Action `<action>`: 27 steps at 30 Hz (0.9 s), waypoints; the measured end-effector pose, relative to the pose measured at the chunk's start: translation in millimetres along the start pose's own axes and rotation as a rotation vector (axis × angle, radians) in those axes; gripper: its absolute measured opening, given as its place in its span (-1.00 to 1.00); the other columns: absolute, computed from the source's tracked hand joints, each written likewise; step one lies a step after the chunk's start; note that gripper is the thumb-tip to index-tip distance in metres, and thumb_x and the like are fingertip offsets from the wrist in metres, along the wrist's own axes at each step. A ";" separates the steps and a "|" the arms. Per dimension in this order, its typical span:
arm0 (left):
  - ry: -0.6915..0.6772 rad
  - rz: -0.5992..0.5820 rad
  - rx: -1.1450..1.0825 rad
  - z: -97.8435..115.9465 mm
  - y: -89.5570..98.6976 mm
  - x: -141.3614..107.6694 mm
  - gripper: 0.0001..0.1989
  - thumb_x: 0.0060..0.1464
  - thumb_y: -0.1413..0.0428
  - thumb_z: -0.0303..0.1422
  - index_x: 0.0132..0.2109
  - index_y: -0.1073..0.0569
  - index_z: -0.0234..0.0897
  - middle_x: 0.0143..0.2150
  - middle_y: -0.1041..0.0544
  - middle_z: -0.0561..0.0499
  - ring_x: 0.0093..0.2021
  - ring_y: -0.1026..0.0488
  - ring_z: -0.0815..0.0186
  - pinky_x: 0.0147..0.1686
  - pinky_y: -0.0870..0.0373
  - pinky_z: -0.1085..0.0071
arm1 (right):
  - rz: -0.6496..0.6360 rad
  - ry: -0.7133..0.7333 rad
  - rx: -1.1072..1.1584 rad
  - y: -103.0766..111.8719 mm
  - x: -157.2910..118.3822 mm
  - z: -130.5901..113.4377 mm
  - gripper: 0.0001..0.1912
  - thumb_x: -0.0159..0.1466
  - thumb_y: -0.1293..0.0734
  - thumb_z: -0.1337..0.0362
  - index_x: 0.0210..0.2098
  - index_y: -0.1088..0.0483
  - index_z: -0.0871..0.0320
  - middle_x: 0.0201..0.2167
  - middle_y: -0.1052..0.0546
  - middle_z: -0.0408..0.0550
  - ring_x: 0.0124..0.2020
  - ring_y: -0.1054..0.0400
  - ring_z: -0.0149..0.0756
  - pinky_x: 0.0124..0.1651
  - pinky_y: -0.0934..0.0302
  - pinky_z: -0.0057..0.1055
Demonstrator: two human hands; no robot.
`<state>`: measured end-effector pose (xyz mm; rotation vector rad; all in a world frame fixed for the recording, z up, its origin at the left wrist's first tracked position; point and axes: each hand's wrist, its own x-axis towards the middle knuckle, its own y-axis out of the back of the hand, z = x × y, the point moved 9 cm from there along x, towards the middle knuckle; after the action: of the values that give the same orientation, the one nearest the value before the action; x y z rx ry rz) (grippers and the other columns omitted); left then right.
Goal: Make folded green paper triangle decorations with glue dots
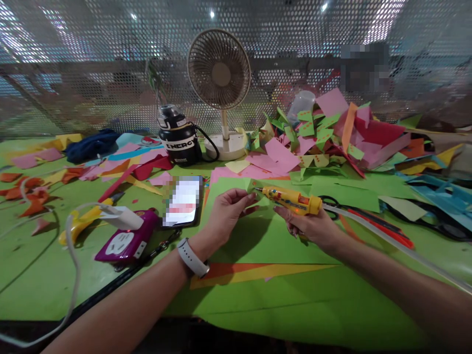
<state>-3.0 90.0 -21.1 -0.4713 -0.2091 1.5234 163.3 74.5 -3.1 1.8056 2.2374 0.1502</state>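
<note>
My right hand (311,228) is wrapped round a yellow patterned glue gun (289,198), whose dark nozzle points left. A white cord trails from its rear toward the right edge. Just left of the nozzle, my left hand (229,211) has thumb and forefinger pinched on a small piece of green paper (262,192); its outline is hard to tell from the green behind. The nozzle tip is close to these fingertips; whether it touches the paper I cannot tell. Both hands are above a stack of green paper sheets (239,248), with orange and yellow sheet edges showing beneath.
A phone (183,201), a purple power socket block (127,241) with a white charger and a yellow tool (79,226) lie left. A black bottle (179,140) and a fan (221,69) stand behind. Scissors (330,206), a red cutter (383,228) and heaped paper scraps (283,155) are right.
</note>
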 end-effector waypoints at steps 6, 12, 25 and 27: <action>-0.003 0.004 0.018 1.0 -0.4 -0.6 -0.86 -0.11 -0.32 -0.46 -0.44 -0.48 -0.32 -0.44 -0.55 0.09 -0.36 -0.53 0.39 -0.28 -0.50 0.43 | -0.012 -0.003 0.007 -1.7 -0.1 -1.4 -0.52 -0.05 -0.46 -0.16 -0.57 -0.33 0.11 -0.77 -0.31 -0.24 -0.75 -0.15 -0.49 -0.73 -0.06 -0.50; -0.008 0.002 0.034 1.0 -0.1 -0.3 -0.84 -0.13 -0.34 -0.44 -0.45 -0.48 -0.31 -0.43 -0.55 0.09 -0.36 -0.52 0.38 -0.22 -0.50 0.36 | -0.005 0.006 -0.006 -0.2 -1.1 0.1 -0.49 -0.02 -0.43 -0.20 -0.60 -0.31 0.12 -0.78 -0.31 -0.23 -0.75 -0.14 -0.48 -0.73 -0.07 -0.50; -0.071 0.000 0.081 5.6 -0.3 0.7 -0.84 -0.16 -0.34 -0.42 -0.47 -0.49 -0.30 -0.47 -0.54 0.10 -0.42 -0.50 0.40 -0.26 -0.52 0.38 | -0.022 0.039 -0.031 -1.6 -1.1 -2.4 -0.57 0.04 -0.43 -0.10 -0.59 -0.30 0.10 -0.75 -0.30 -0.24 -0.73 -0.14 -0.47 -0.71 -0.06 -0.49; -0.089 0.006 0.107 7.2 0.4 0.8 -0.85 -0.15 -0.33 -0.43 -0.47 -0.48 -0.29 -0.49 -0.53 0.11 -0.42 -0.50 0.40 -0.26 -0.53 0.38 | -0.023 0.045 -0.042 -1.7 -1.0 -1.9 -0.59 0.06 -0.43 -0.09 -0.57 -0.31 0.10 -0.75 -0.30 -0.24 -0.73 -0.13 -0.46 -0.71 -0.06 -0.48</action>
<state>-6.3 92.0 -14.9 -0.3196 -0.1947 1.5542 161.4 73.3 -1.6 1.7711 2.2667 0.2336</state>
